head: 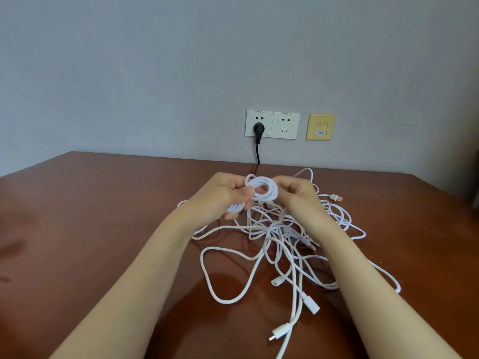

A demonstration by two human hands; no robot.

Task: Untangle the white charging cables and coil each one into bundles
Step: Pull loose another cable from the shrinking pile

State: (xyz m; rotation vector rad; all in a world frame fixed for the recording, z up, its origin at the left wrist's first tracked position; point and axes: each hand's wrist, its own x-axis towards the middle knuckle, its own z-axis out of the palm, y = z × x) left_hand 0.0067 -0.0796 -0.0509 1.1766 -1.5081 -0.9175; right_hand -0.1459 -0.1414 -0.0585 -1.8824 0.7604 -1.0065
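Both hands up over the table [103, 203]: left hand [223, 193] grips a small coil [261, 189], right hand [298, 194] pinches its other side. Loose cable tangle [280, 237] lies below, partly hidden by the forearms. Black plug [258, 128] sits in the wall socket [259, 123] behind.

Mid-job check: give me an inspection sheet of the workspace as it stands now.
Surface: glossy brown table.
Job's things: small white coil held above the table; loose white tangle lying below it, connectors free.
Clutter: nothing seen.
Grips: left grip holds the coil; right grip pinches its right side.
Cables: black cord plugged into the left socket, dropping behind the table.
Surroundings: grey wall; second socket empty; yellow plate.
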